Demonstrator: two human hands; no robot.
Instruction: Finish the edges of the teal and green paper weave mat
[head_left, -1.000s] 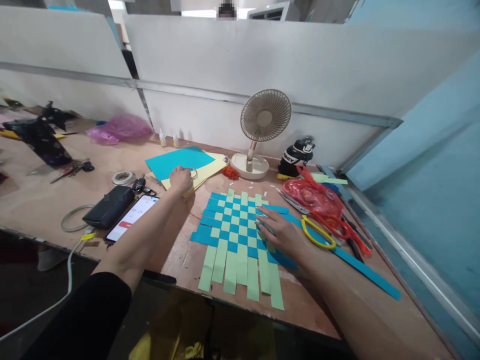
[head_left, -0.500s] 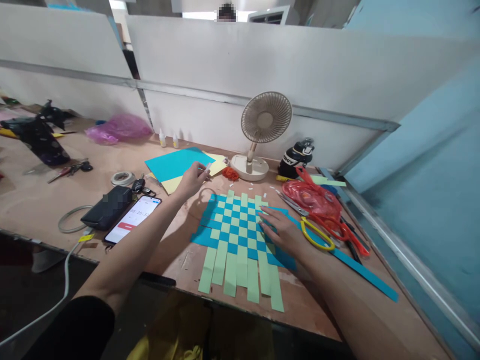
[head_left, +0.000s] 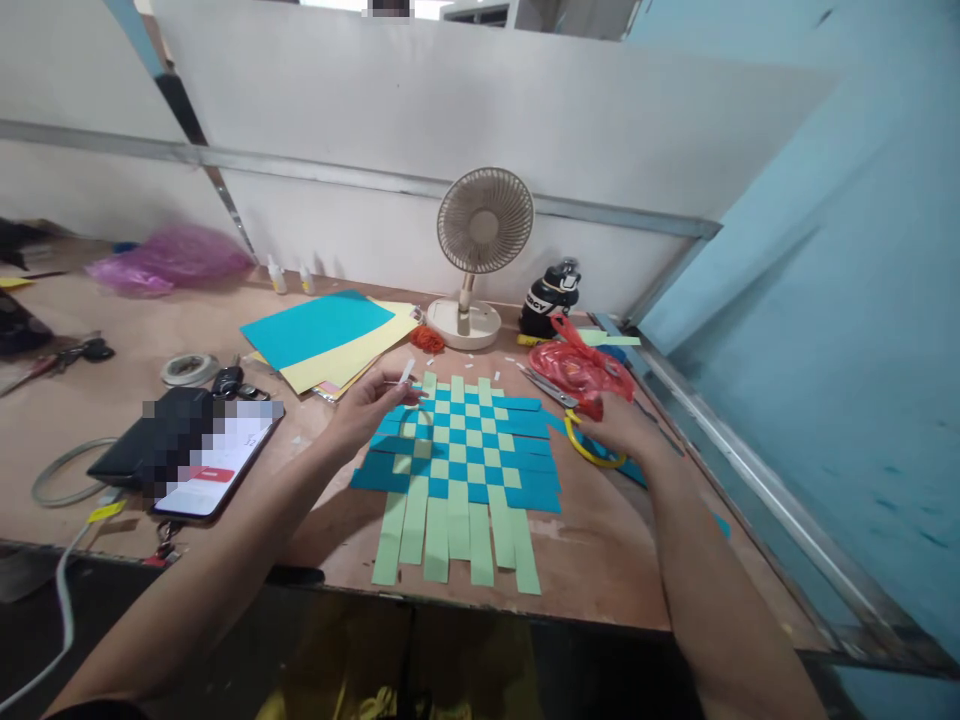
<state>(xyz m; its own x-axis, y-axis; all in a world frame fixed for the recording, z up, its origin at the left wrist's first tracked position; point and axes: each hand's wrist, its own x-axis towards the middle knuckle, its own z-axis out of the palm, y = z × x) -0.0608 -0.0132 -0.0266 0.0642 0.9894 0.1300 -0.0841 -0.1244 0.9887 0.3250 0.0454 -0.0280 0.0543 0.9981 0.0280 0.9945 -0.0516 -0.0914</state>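
Observation:
A small white strip (head_left: 407, 371) is pinched in the fingertips of my left hand (head_left: 369, 408), at the upper left corner of a woven paper mat (head_left: 459, 448). Blue and pale green strips cross in the mat, with loose ends along its sides and bottom. To the right of the mat, my right hand (head_left: 621, 428) has its fingers curled on the handles of the scissors (head_left: 596, 455). The yellow loop shows below the fingers, and the blades point away to the upper left. Part of the handles is hidden under the hand.
Blue and yellow sheets (head_left: 322, 325) lie behind my left hand. A fan (head_left: 465, 325), a black bottle (head_left: 551, 298) and a red plastic bag (head_left: 585, 368) stand or lie at the back. Left are a tape roll (head_left: 190, 369), a phone (head_left: 225, 465) and a black case (head_left: 154, 440).
My right hand has left the mat's right side and moved right onto the scissors. My left hand has come down from the sheets to the mat's corner, still with the white strip.

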